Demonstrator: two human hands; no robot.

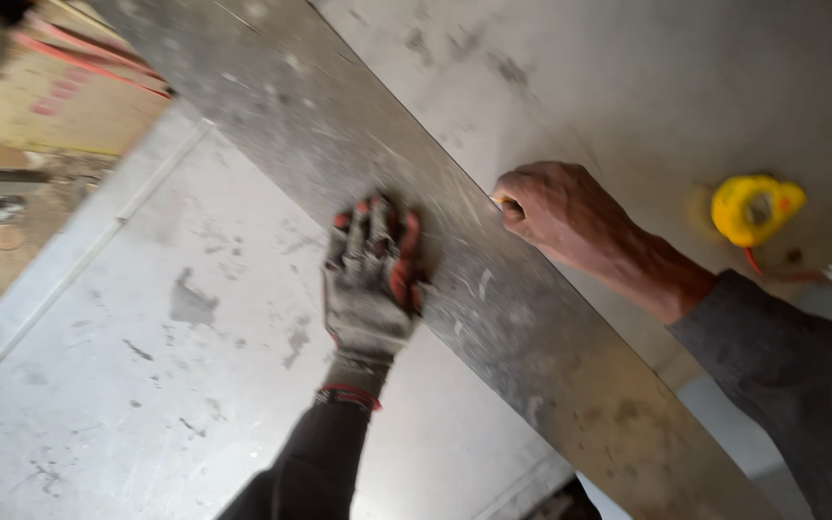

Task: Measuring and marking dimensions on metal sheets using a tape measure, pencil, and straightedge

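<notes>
A building site: dusty grey boards [146, 366], a yellow tape measure [756, 207], stacked planks [60, 96].

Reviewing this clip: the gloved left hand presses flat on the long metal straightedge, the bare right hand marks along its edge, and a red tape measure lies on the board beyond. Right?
Not quite. The tape measure is yellow, not red, as the head view shows. The rest holds: the gloved left hand lies flat on the straightedge and the bare right hand is at its edge.

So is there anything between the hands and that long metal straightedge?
Nothing visible. The gloved left hand presses flat on the metal straightedge, and the bare right hand rests at its far edge, seemingly pinching something small. The yellow tape measure lies off to the side.
</notes>
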